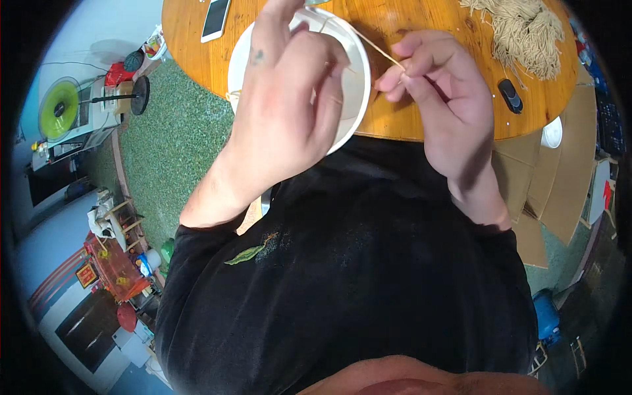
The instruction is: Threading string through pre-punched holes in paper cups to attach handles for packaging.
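My right hand (451,92) is closed in a pinch on a thin tan cord (375,47), thumb against fingertips. The cord runs taut up and left from the pinch to the far rim of a white bucket (361,99), at the table's near edge. Over the bucket's mouth, my left hand (289,99) has one finger stretched up and the others curled. Its fingertips are partly hidden and slightly blurred, so what they grip cannot be made out. Bits of cord also show inside the bucket and at its left rim.
A heap of tan cord (526,36) lies at the back right of the round wooden table (421,13). A small dark device (510,96) is nearer, and a phone (216,20) lies back left. Flattened cardboard (563,178) covers floor at right; a fan (60,108) stands far left.
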`<action>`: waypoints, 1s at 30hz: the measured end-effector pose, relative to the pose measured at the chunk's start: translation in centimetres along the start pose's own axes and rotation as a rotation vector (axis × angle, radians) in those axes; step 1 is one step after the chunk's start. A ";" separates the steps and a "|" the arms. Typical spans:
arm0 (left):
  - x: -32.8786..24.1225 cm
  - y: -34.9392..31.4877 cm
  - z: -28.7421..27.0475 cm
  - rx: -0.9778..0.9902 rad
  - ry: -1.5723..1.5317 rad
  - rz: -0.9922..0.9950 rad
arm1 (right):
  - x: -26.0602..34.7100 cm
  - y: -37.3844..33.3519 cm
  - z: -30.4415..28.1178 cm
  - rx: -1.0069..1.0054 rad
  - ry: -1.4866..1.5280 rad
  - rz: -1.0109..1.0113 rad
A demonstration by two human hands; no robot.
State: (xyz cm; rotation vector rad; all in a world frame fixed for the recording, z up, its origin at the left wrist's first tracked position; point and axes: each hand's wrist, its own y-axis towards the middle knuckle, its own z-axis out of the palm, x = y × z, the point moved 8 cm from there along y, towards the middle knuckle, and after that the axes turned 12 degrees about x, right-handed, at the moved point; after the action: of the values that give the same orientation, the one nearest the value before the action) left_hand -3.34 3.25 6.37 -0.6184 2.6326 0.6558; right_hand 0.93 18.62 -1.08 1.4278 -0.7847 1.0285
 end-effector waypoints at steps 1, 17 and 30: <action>0.6 -0.1 0.2 0.087 0.015 -0.076 | 0.5 -0.1 0.1 0.012 -0.057 -0.044; 2.6 -2.0 3.9 0.248 -0.533 -0.372 | -1.9 -0.5 0.0 -0.047 0.246 0.022; 0.8 -0.9 1.7 0.041 -0.175 -0.102 | -0.4 -0.1 0.4 0.002 0.033 0.068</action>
State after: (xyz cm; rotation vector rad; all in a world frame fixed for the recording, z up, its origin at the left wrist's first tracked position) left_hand -3.13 3.18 4.29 -0.6471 2.4295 0.5954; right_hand 0.94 18.19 -1.47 1.3910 -0.8128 1.1021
